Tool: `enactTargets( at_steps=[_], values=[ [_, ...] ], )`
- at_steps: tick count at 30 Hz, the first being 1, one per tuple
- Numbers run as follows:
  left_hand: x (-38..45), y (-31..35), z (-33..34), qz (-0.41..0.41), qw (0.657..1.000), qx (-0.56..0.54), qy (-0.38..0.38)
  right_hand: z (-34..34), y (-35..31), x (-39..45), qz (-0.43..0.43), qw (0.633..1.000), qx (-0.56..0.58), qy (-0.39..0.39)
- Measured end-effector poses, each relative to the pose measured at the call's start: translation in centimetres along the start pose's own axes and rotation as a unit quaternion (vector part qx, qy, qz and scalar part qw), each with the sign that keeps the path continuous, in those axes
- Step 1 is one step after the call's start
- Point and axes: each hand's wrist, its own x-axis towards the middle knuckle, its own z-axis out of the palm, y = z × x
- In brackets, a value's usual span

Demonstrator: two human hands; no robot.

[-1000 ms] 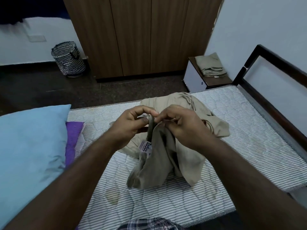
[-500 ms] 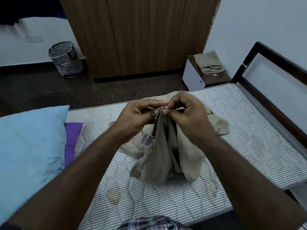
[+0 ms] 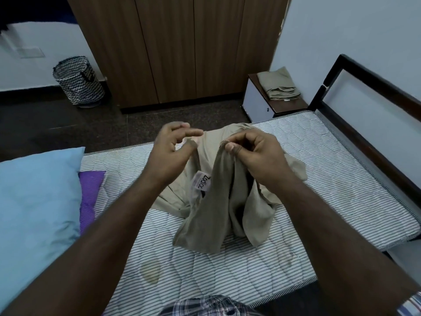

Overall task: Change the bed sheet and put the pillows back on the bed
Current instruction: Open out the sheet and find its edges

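A crumpled beige bed sheet lies in a heap in the middle of the bare striped mattress. Both hands hold part of it up above the heap. My right hand pinches the sheet's edge between thumb and curled fingers. My left hand is a little to the left; its thumb and a lower finger catch the hem while the index finger sticks out. A white label hangs below the left hand. A light blue pillow rests on the mattress at the left.
A purple cloth peeks out from under the pillow. A folded beige cloth sits on the bedside table. The dark bed frame runs along the right. A zigzag basket and wooden wardrobe stand beyond the dark floor.
My hands, which pinched the sheet's edge close together, have risen and moved apart, spreading the hem between them. My left hand's fingers have loosened.
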Motion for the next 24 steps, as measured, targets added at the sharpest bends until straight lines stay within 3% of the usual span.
enactTargets(
  at_steps=[2,4,8,12,18,24],
  values=[
    [-0.3,0.3,0.5,0.025,0.996,0.020,-0.080,0.3,0.1,0.2,0.007,1.000,0.004,-0.024],
    [-0.8,0.9,1.5,0.000,0.990,-0.055,-0.131,0.8,0.1,0.5,0.009,0.999,0.036,-0.037],
    [-1.0,0.8,1.4,-0.008,0.987,-0.145,-0.064,0.7,0.6,0.3,0.026,0.994,0.104,-0.032],
    [-1.3,0.7,0.7,-0.005,0.985,-0.174,-0.021,0.7,4.2,-0.9,0.043,0.997,0.001,-0.070],
    [-2.0,0.6,-1.0,0.005,0.978,-0.208,0.010,0.9,8.7,-2.9,0.062,0.992,-0.106,-0.005],
    [-3.0,0.4,-3.2,-0.035,0.968,-0.245,0.047,1.7,11.3,-2.8,0.095,0.993,-0.015,-0.070]
  ],
)
